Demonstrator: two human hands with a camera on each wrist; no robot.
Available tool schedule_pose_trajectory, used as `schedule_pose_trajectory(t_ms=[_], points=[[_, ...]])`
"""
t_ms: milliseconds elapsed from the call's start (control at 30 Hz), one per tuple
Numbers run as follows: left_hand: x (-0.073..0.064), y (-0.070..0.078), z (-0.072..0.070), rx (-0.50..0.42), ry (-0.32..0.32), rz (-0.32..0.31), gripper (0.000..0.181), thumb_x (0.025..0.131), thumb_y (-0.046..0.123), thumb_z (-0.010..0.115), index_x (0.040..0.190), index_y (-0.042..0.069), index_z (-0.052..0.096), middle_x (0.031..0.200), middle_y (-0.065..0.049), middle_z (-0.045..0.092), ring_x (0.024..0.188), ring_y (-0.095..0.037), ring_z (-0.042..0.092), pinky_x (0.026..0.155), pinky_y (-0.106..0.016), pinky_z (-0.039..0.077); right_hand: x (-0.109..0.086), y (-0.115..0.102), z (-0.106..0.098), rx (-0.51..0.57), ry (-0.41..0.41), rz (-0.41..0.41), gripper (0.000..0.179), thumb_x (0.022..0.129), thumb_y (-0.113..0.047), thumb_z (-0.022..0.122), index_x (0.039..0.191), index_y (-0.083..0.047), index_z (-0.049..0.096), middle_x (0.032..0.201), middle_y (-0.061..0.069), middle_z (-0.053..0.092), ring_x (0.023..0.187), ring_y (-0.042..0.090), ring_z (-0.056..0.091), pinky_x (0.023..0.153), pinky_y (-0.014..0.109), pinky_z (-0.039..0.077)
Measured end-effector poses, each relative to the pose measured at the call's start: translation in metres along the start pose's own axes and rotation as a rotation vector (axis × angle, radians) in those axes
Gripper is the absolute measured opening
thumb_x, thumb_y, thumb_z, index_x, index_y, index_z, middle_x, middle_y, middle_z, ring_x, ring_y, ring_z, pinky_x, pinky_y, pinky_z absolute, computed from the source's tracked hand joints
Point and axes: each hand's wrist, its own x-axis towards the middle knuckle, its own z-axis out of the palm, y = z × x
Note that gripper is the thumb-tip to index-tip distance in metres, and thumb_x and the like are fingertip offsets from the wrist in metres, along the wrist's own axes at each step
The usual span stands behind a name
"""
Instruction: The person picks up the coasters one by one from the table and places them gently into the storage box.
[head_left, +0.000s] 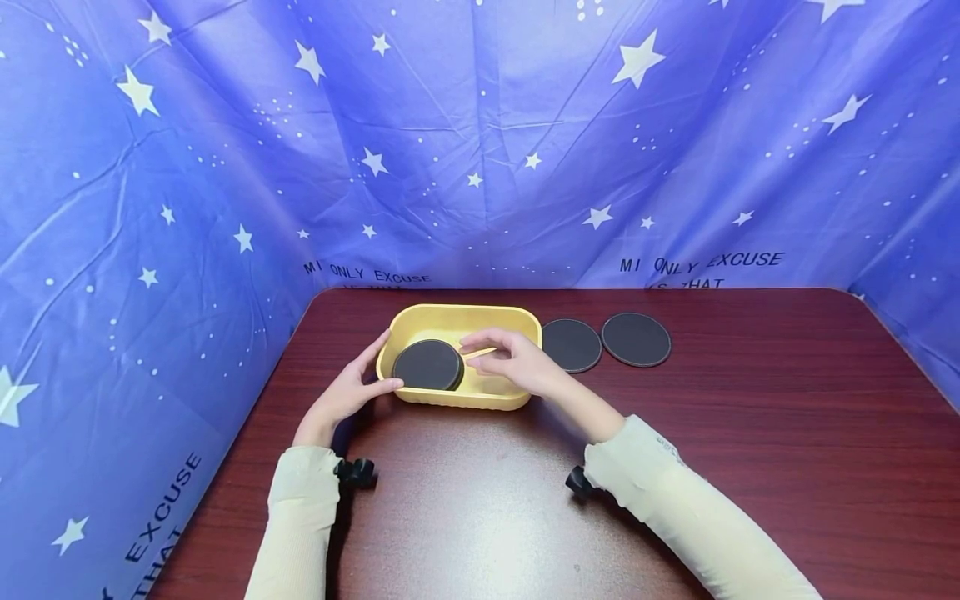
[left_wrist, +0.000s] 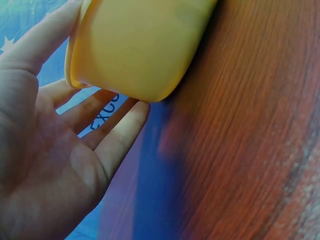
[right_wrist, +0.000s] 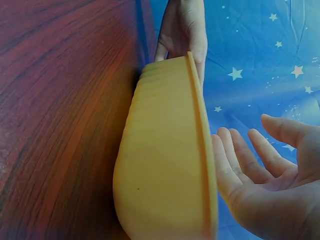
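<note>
A yellow plastic storage basket (head_left: pixel 459 400) stands near the back of the table. My left hand (head_left: pixel 347 393) holds its left end, the thumb at the front rim and the fingers along the outer side, as the left wrist view (left_wrist: pixel 60 145) shows. Inside, toward the left, lies a short stack of round black coasters (head_left: pixel 427 365). Over the basket's right part is my right hand (head_left: pixel 513 360), its fingers loosely bent toward the stack, a small gap between them and it. The right wrist view shows those fingers (right_wrist: pixel 242 152) spread beside the rim with nothing held.
Two more black coasters, one (head_left: pixel 573 345) right beside the basket and another (head_left: pixel 636 339) farther right, lie flat on the dark red wooden table (head_left: pixel 750 417). A blue star-printed cloth (head_left: pixel 480 125) hangs behind and at the sides.
</note>
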Motion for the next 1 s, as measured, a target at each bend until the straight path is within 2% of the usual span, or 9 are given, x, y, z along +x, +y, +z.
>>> schedule_pose_trajectory(t_ms=[200, 500, 733, 1000], points=[[0.0, 0.0, 0.0, 0.005, 0.005, 0.003, 0.087, 0.091, 0.014, 0.072, 0.161, 0.017, 0.02, 0.167, -0.011, 0.019, 0.153, -0.033, 0.019, 0.124, -0.055, 0.014, -0.014, -0.005, -0.007, -0.08, 0.03, 0.005, 0.039, 0.095, -0.008, 0.062, 0.133, 0.003, 0.058, 0.131, 0.029, 0.061, 0.116, 0.048, 0.06, 0.095, 0.035, 0.057], [-0.001, 0.0, 0.0, 0.017, 0.014, -0.007, 0.087, 0.091, 0.015, 0.072, 0.161, 0.018, 0.021, 0.167, -0.011, 0.02, 0.153, -0.032, 0.017, 0.125, -0.055, 0.013, -0.032, -0.008, -0.025, -0.159, 0.085, -0.004, 0.039, 0.094, -0.01, 0.064, 0.131, 0.001, 0.06, 0.129, 0.028, 0.063, 0.114, 0.039, 0.066, 0.093, 0.028, 0.055], [-0.002, 0.0, 0.001, -0.004, 0.009, 0.003, 0.086, 0.092, 0.013, 0.071, 0.161, 0.017, 0.019, 0.167, -0.01, 0.019, 0.153, -0.033, 0.02, 0.124, -0.054, 0.016, -0.044, -0.007, -0.041, -0.149, 0.133, 0.016, 0.042, 0.094, -0.012, 0.066, 0.133, 0.002, 0.058, 0.132, 0.027, 0.061, 0.117, 0.039, 0.064, 0.089, 0.02, 0.054], [-0.003, 0.0, 0.002, -0.013, 0.014, -0.003, 0.086, 0.092, 0.014, 0.071, 0.161, 0.018, 0.02, 0.168, -0.01, 0.019, 0.154, -0.034, 0.018, 0.123, -0.056, 0.017, -0.056, -0.001, -0.064, -0.136, 0.199, 0.03, 0.045, 0.093, -0.011, 0.067, 0.133, 0.006, 0.056, 0.133, 0.03, 0.06, 0.119, 0.038, 0.063, 0.088, 0.018, 0.055]])
